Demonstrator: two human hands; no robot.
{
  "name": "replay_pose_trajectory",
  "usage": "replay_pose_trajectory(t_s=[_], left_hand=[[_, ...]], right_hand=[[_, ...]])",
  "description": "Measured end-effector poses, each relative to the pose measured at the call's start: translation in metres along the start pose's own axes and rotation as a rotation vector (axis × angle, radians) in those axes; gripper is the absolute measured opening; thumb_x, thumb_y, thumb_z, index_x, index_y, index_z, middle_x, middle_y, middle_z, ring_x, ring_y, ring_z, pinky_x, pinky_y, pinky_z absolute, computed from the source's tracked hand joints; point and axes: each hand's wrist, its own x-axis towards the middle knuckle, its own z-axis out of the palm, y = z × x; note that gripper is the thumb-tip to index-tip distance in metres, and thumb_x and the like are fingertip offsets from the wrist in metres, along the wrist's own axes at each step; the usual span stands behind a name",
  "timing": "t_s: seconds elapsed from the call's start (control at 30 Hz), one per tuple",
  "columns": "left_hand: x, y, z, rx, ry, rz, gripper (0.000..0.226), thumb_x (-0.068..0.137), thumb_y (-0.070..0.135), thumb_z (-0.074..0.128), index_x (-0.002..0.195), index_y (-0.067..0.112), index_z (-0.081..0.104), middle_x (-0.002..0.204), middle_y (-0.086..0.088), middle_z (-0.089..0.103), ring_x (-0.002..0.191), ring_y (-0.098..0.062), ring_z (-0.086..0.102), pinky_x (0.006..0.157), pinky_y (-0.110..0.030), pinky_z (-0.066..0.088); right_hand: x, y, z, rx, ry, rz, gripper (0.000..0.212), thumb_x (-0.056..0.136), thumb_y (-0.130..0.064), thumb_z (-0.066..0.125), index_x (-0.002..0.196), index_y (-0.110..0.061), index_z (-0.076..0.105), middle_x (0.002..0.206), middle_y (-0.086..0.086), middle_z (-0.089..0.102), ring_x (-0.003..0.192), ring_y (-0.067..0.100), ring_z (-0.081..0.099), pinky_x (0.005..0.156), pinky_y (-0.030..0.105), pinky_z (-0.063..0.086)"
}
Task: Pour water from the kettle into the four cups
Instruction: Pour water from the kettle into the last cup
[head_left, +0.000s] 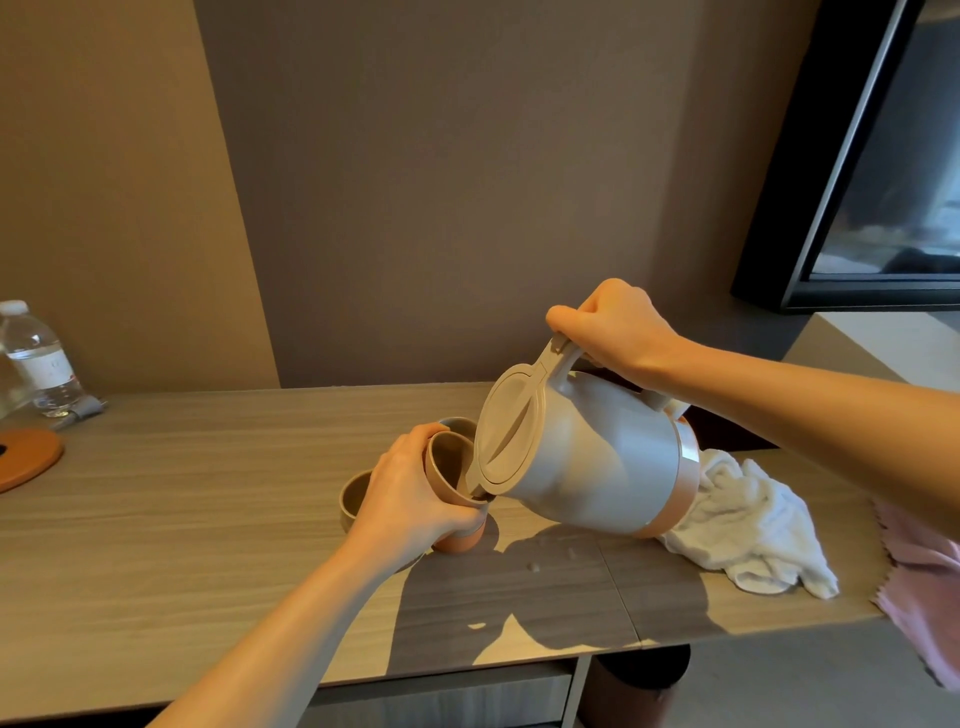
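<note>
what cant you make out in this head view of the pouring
- Water level inside the tilted orange cup: the grey kettle's lid and spout cover it.
- Fourth cup: unseen; the left hand and kettle block that spot.
- Clear plastic bottle's label: too small.

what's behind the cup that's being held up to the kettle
Behind the held cup the rim of another cup shows, mostly covered by it and the kettle. Anything further behind is hidden.

One head-worn wide-angle view looks forward and down, close over the bench, facing the wall behind it.
</note>
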Motion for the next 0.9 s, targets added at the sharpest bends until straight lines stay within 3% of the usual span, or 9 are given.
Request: replay_pose_trajectory(t_s=[0.27, 0.53, 0.73, 0.9], left_hand=[[0.000, -0.002, 0.002, -0.003, 0.000, -0.002, 0.087, 0.043, 0.053, 0.088, 0.118, 0.038, 0.047, 0.114, 0.017, 0.056, 0.105, -0.010, 0.052, 0.082, -0.027, 0.049], [0.000, -0.002, 0.003, -0.009, 0.009, -0.009, 0.086, 0.044, 0.052, 0.089, 0.118, 0.039, 0.047, 0.114, 0.019, 0.056, 0.104, -0.009, 0.052, 0.077, -0.022, 0.046], [-0.002, -0.001, 0.002, -0.033, 0.002, -0.040, 0.087, 0.045, 0.048, 0.090, 0.119, 0.036, 0.047, 0.114, 0.016, 0.058, 0.105, -0.011, 0.053, 0.084, -0.034, 0.053], [-0.005, -0.001, 0.004, -0.054, -0.005, -0.055, 0.089, 0.045, 0.046, 0.091, 0.121, 0.036, 0.047, 0.115, 0.015, 0.058, 0.105, -0.012, 0.054, 0.085, -0.033, 0.052]], right_hand=[[-0.001, -0.005, -0.002, -0.019, -0.023, -0.012, 0.043, 0.082, -0.033, 0.055, 0.046, -0.011, 0.056, 0.053, 0.011, 0.053, 0.057, 0.026, 0.052, 0.064, 0.043, 0.053], [0.001, -0.009, -0.002, -0.044, -0.030, -0.050, 0.046, 0.083, -0.033, 0.054, 0.042, -0.013, 0.050, 0.046, 0.004, 0.042, 0.050, 0.021, 0.043, 0.057, 0.035, 0.042], [0.003, -0.012, -0.001, -0.080, -0.045, -0.060, 0.044, 0.082, -0.034, 0.054, 0.047, -0.008, 0.052, 0.046, 0.005, 0.040, 0.051, 0.021, 0.040, 0.055, 0.035, 0.039], [0.003, -0.013, 0.000, -0.095, -0.056, -0.071, 0.046, 0.083, -0.034, 0.054, 0.045, -0.011, 0.049, 0.044, 0.001, 0.037, 0.047, 0.017, 0.037, 0.052, 0.031, 0.037]])
